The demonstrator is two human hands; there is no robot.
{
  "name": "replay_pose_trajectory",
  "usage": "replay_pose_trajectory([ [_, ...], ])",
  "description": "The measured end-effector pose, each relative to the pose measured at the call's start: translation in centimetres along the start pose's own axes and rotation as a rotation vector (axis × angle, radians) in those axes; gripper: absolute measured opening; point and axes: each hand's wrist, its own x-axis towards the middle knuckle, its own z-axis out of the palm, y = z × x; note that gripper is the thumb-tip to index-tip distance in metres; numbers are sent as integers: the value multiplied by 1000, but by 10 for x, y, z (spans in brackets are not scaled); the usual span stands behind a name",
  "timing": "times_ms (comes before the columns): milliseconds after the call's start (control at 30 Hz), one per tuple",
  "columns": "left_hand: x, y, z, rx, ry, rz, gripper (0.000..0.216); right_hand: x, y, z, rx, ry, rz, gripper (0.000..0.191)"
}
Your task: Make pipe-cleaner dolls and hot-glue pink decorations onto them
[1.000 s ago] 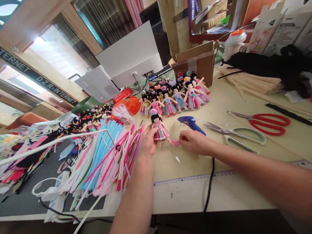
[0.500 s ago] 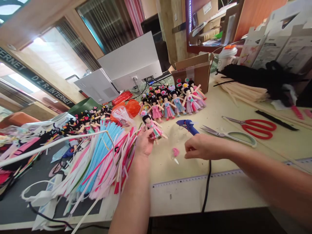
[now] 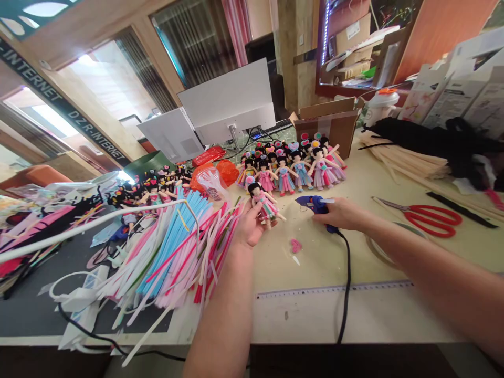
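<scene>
My left hand [image 3: 249,224] is closed around the lower part of a small doll [image 3: 264,203] with black hair and a pink dress with a striped skirt, tilted back in my fingers. To the right, my right hand [image 3: 343,214] has its fingers wrapped round the handle of a blue glue gun [image 3: 309,201], whose nozzle points left. A black cord [image 3: 347,278] runs from the gun down over the table edge. A pink curled piece [image 3: 295,245] lies on the table between my hands, with a small white scrap below it.
Several finished dolls [image 3: 284,176] stand in rows behind, before a cardboard box [image 3: 326,126]. Pipe cleaners [image 3: 173,247] are heaped at left. Red-handled scissors [image 3: 431,219] lie at right; a second pair is partly under my right forearm. A ruler strip [image 3: 303,292] follows the front edge.
My right hand has come down onto the glue gun and taken hold of its handle. My left hand still holds the doll. The whole view has shifted slightly.
</scene>
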Motion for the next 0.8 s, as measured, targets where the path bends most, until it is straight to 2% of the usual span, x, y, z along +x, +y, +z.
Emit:
replay_pose_trajectory([
  [67, -1, 0, 0, 3, -12, -11, 38, 2, -8, -4, 91, 28, 66, 18],
  [167, 1, -1, -2, 24, -28, 2, 45, -1, -18, -11, 398, 88, 133, 9],
  [267, 5, -4, -6, 44, -1, 18, 43, -7, -23, -11, 740, 100, 75, 17],
  [333, 7, -7, -7, 57, 31, 27, 39, -12, -23, -6, 856, 70, 30, 21],
  [467, 8, -10, -6, 90, 55, 42, 38, -19, -25, 5, 864, 10, 4, 28],
  [600, 5, -12, 0, 124, 51, 49, 39, -26, -32, 9, 739, 8, -10, 29],
  [800, 4, -17, 7, 165, 56, 23, 37, -35, -44, 12, 585, 207, -132, 14],
])
